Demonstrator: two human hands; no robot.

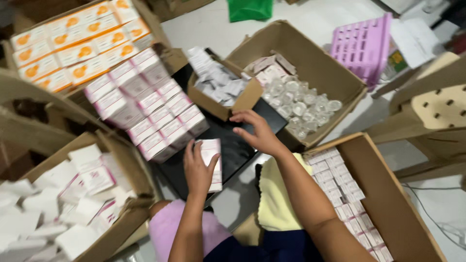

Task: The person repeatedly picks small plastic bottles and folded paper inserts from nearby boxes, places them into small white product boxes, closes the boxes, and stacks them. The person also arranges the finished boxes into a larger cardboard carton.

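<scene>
My left hand [198, 170] grips a small white and pink carton [212, 160], holding it upright on a black board [238, 145] across my lap. My right hand [256, 131] hovers with fingers spread over the far edge of that board, next to a small cardboard tray [242, 99] of folded paper leaflets [216, 80]. It holds nothing. A stack of matching pink and white cartons [145, 104] stands just left of my left hand.
A large cardboard box [335, 82] holds several clear round jars [303, 104]. A box at the right [388, 194] holds rows of small cartons. Flat cartons fill the left box [119, 228]. Orange-marked cartons [73, 41] lie far left. A purple crate [364, 43] and chair [437, 106] stand right.
</scene>
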